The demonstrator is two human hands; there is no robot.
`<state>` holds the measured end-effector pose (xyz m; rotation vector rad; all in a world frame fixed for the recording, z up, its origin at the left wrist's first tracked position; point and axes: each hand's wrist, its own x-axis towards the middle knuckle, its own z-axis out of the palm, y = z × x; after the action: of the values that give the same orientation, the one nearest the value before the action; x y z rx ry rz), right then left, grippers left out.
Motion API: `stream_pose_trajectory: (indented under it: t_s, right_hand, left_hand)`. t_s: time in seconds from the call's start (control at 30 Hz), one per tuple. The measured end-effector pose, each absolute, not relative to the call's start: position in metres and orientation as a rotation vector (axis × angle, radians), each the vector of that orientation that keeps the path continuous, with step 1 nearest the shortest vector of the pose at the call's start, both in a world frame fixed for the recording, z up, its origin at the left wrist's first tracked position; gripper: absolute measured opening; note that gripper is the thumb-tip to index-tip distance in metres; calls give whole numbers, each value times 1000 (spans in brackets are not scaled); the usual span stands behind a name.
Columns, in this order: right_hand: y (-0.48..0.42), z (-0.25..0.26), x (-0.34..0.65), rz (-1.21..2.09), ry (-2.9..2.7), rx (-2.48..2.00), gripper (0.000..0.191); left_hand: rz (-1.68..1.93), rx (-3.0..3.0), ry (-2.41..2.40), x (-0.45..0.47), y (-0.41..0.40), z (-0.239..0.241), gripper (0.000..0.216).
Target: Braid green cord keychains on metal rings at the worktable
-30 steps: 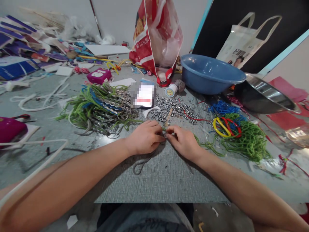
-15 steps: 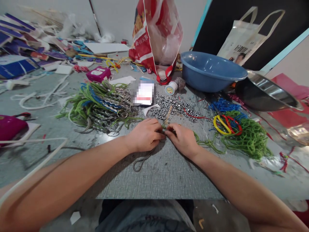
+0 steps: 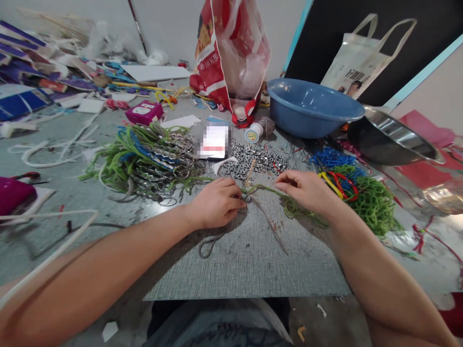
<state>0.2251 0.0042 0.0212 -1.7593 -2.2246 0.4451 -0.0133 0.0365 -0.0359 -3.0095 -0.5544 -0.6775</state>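
Observation:
My left hand (image 3: 216, 205) rests on the grey mat (image 3: 238, 262), fingers pinched on one end of a green cord (image 3: 262, 190) and a small metal piece I cannot make out. My right hand (image 3: 307, 189) is closed on the same cord further right, and the cord is stretched between the two hands. Just behind them lies a heap of small metal nuts (image 3: 253, 159) with a wooden stick (image 3: 250, 171) on it. A tangle of green cords (image 3: 369, 205) lies right of my right hand.
A pile of green and blue cords with metal rings (image 3: 152, 154) lies at the left. A blue basin (image 3: 313, 108), a steel bowl (image 3: 392, 137), a red plastic bag (image 3: 231, 53), a thread spool (image 3: 252, 135) and a pink box (image 3: 143, 112) stand behind. Yellow and red loops (image 3: 338, 185) lie right.
My right hand has pulled away to the right from my left hand, drawing the green cord out between them. My left hand has stayed in place.

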Motion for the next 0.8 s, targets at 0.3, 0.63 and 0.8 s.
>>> stream_pose_trajectory:
  t_s: [0.3,0.63,0.8]
  right_hand:
    - [4,37,248,503,-2661,-2004,14]
    - [4,27,247,364,-2655,-2267,20]
    - [9,22,244,486,-2620,-2079,15]
  left_hand:
    - [-746,-2962,-528,-13,37,-38,25]
    - [-736,-2955,-553,-12,37,-38,26]
    - [-728,-2961,-562,-12,37,-38,26]
